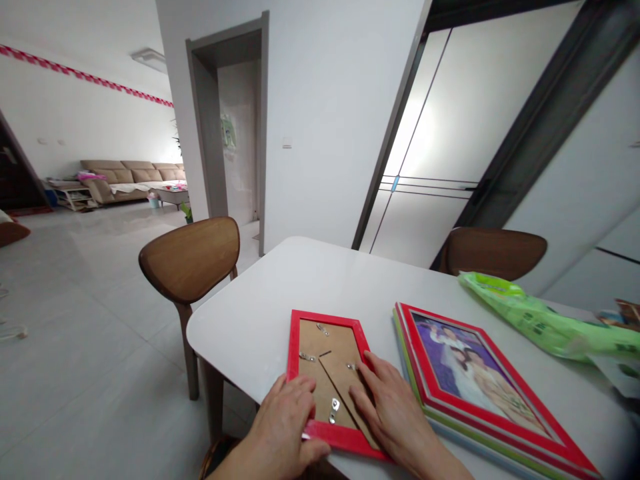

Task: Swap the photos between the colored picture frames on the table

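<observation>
A red picture frame (pixel 295 340) lies face down on the white table, its brown backing board (pixel 330 347) showing. Several small metal clips are fixed around the board, and a slanting stand piece or cut runs across its middle. My left hand (pixel 280 423) grips the frame's near left corner, fingers bent over the rim and thumb at the front edge. On the opposite side, my right hand (pixel 395 413) holds the right edge, with its thumb side resting on the backing board. The undersides of both hands are hidden.
Right of my hands lies a stack of frames topped by a red framed photo (pixel 480 373). Behind it is a green plastic package (pixel 540 320). Wooden chairs (pixel 195 260) stand at the left and far side of the white table (pixel 350 273).
</observation>
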